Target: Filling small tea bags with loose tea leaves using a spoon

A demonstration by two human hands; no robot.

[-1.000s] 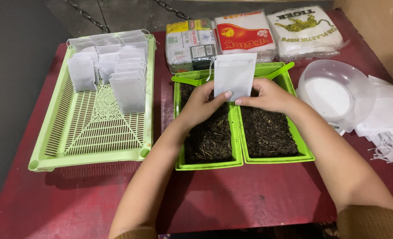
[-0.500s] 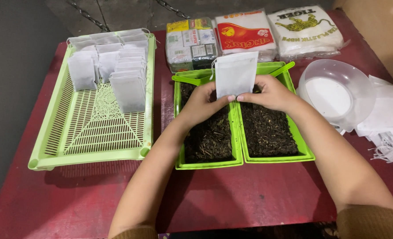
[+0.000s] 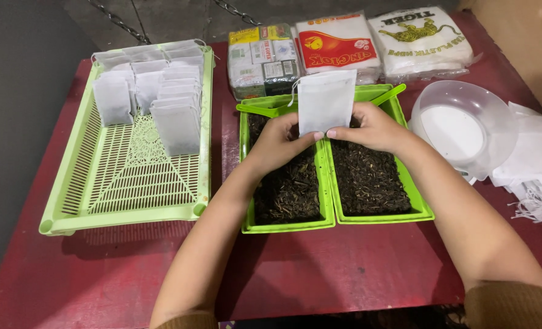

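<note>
Two bare forearms are reaching forward over a dark red desk point(image 3: 344, 274), converging above two green trays point(image 3: 381, 214) of dark loose tea. The left hand point(image 3: 277, 143) and right hand point(image 3: 374, 128) are each pinching a bottom corner of one white filter bag point(image 3: 326, 100), holding it upright over the seam between the trays. Farther back, a perforated green basket point(image 3: 131, 189) is holding rows of similar bags at left, a clear bowl point(image 3: 460, 128) is sitting at right, and sealed packets point(image 3: 338, 45) are lining the desk's far edge.
</note>
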